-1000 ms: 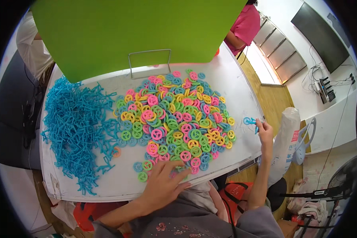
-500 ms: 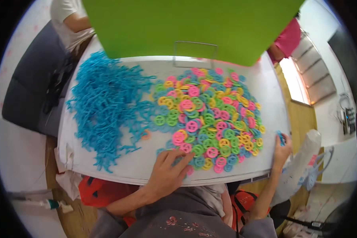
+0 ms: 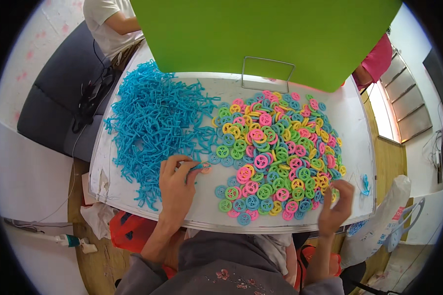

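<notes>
Left hand [image 3: 176, 191] pinches a blue plastic piece [image 3: 197, 167]; orange wheel [image 3: 206, 170] lies immediately right of the fingertips. Right hand [image 3: 337, 206], farther off, curls at the wheel pile [image 3: 280, 161]; pinch indeterminate.

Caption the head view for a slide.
White table: left hand pinching a blue piece beside the blue heap, right hand at the multicoloured wheel pile's edge.

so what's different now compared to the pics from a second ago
The left hand has moved leftward and away from the body, from the wheel pile to the blue pile, and now pinches a blue piece. The right hand has let go of its blue part, now lying on the table at right, and come left to the wheels; whether it grips one is unclear. Both piles and the green panel look unmoved.
</notes>
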`<state>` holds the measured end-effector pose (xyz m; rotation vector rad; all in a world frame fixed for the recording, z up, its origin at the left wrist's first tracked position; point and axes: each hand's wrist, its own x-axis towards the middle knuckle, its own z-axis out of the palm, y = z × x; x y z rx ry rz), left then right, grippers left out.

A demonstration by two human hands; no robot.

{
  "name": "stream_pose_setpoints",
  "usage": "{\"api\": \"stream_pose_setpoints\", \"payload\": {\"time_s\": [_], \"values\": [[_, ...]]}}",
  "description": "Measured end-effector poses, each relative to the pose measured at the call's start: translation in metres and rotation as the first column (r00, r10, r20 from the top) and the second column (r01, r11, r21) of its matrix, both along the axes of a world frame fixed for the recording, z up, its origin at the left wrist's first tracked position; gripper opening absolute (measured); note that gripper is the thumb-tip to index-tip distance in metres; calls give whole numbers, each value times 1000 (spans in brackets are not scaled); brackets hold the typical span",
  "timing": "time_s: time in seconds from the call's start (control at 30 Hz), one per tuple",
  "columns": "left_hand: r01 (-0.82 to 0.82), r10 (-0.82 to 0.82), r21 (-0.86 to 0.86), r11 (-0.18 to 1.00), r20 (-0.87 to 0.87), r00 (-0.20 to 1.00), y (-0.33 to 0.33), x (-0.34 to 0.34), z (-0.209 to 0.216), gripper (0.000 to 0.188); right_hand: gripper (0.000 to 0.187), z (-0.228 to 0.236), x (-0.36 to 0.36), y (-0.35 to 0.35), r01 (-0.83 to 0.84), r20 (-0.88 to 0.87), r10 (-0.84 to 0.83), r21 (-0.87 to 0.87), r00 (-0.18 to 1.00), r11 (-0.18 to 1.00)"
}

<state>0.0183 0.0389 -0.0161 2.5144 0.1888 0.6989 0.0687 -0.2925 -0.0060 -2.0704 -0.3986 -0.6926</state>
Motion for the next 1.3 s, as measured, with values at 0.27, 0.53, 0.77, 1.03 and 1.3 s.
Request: {"api": "stream_pose_setpoints", "payload": {"time_s": [0.27,0.53,0.77,1.03,1.3], "values": [[44,-33,-95,994,109,993,-11,13,22,20,35,32,1,95,-464,-250,488,152,837,873],[416,-431,-350,839,39,902,-39,49,29,18,30,23,46,118,-577,-235,584,102,777,810],[399,-400,-256,880,50,915,-36,65,26,19,20,32,76,74,-429,-429,464,182,775,885],[419,-419,0,908,12,908,-61,102,14,30,21,24,84,59,-422,-449,408,74,795,903],[505,-496,59,861,-119,860,-55,114,6,33,19,12,84,63,-363,-455,435,240,777,900]]}}
